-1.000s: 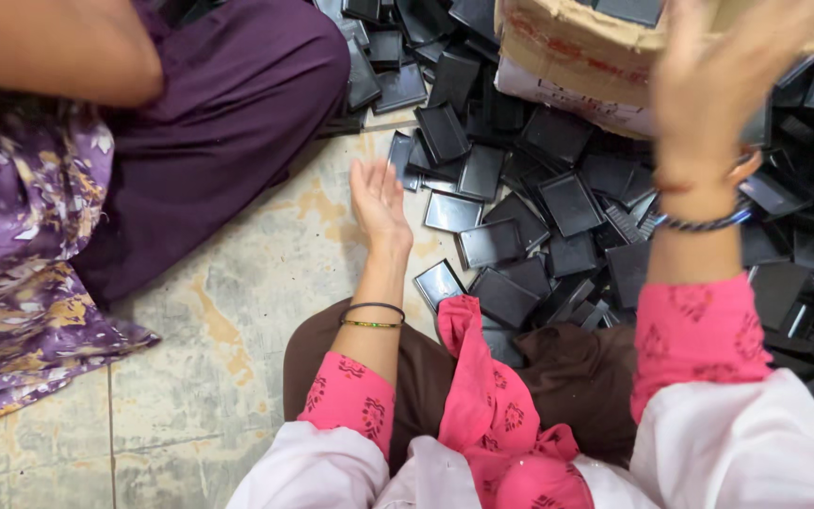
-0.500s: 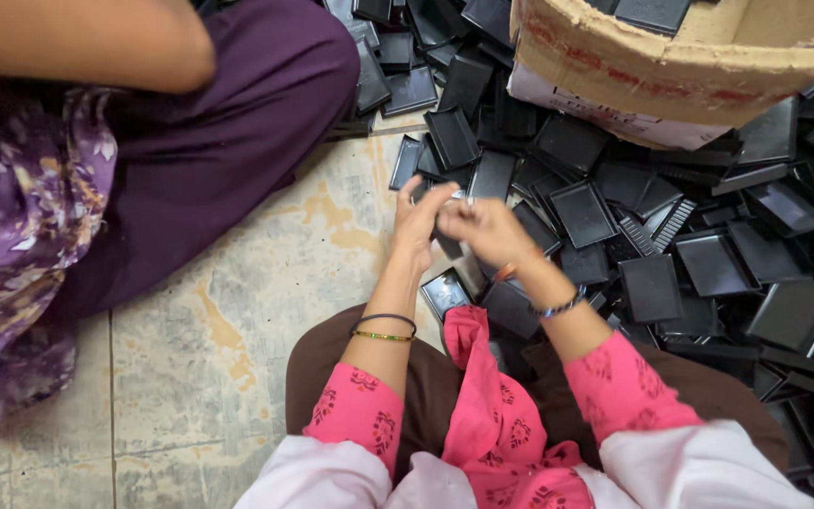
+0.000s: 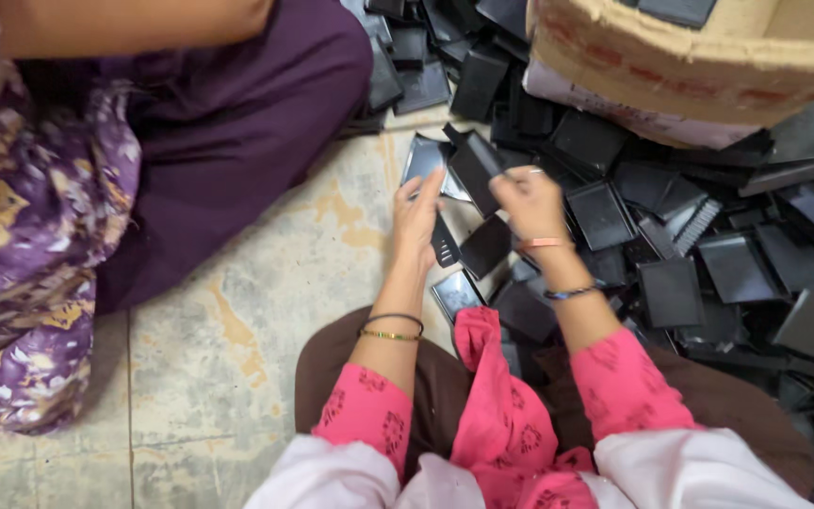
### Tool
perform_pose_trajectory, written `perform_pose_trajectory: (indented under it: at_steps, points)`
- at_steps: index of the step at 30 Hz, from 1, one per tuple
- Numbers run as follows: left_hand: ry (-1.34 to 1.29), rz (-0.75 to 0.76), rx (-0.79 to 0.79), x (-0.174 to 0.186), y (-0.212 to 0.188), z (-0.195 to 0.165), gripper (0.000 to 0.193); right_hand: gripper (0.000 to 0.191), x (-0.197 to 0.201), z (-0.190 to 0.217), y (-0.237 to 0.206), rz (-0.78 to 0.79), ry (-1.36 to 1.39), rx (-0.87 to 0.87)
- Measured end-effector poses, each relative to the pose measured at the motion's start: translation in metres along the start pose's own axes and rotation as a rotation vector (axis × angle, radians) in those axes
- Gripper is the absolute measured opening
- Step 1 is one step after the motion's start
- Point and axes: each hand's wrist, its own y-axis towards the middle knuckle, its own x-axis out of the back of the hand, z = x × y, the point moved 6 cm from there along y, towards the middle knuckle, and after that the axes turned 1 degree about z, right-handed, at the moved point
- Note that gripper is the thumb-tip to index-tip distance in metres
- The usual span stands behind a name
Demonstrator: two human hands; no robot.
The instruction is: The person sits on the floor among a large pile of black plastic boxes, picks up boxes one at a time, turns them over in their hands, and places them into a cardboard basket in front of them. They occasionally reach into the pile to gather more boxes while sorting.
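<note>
Black plastic trays (image 3: pixel 671 283) lie in a heap far too many to count, spread over the floor (image 3: pixel 266 283) on the right and running under one cardboard box (image 3: pixel 690 66), which holds at least one more tray. One other person sits at the left, a purple-clad leg (image 3: pixel 237 123) close by. Half a second ago the two hands met lower over the pile; now they have lifted apart. The right hand (image 3: pixel 531 203) is clenched on one tray (image 3: pixel 478 168), raised just above the heap. The left hand (image 3: pixel 416 221) rests its fingers on a small black ridged piece (image 3: pixel 443 243) beside it; whether it grips that piece I cannot tell. So one tray has been picked out of the heap.
</note>
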Motion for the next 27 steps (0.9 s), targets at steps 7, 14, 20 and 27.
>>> perform_pose_trajectory:
  at_steps: [7, 14, 20, 27]
  points:
    - [0.011, 0.448, 0.014, -0.046, -0.037, 0.003, 0.024, 0.059, 0.033, 0.074, -0.082, 0.034, -0.074, 0.423]
    - [-0.093, 0.401, -0.026, -0.039, -0.036, -0.007, 0.078, 0.071, 0.005, 0.096, -0.100, 0.068, 0.045, 0.301]
    - [-0.057, 0.428, -0.031, -0.045, -0.037, -0.009, 0.102, 0.063, -0.006, 0.072, -0.105, 0.159, 0.182, 0.197]
    - [-0.050, 0.518, -0.298, -0.045, -0.035, -0.012, 0.058, 0.061, -0.012, 0.083, -0.101, 0.120, -0.046, 0.397]
